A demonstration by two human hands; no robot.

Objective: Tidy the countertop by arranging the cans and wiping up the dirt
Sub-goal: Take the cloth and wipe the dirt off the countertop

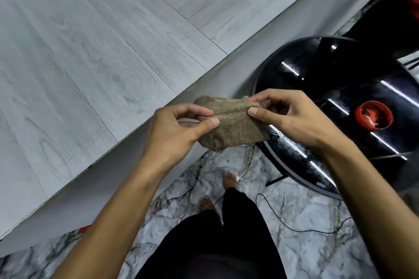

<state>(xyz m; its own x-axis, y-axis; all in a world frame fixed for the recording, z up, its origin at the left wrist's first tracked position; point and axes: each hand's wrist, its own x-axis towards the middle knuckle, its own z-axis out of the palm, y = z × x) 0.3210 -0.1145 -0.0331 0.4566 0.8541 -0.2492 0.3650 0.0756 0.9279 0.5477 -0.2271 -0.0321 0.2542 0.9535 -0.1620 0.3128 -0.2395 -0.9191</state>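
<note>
Left grip [174,130], right grip [292,115] on cloth [237,130]

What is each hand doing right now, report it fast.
Left hand: closed, pinching the left end of the brown cloth.
Right hand: closed, pinching the cloth's right end.

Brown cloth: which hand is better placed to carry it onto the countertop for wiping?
Probably the left. The left hand pinches the brown cloth beside the countertop edge, while the right hand pinches it farther off, over the round black table.
</note>
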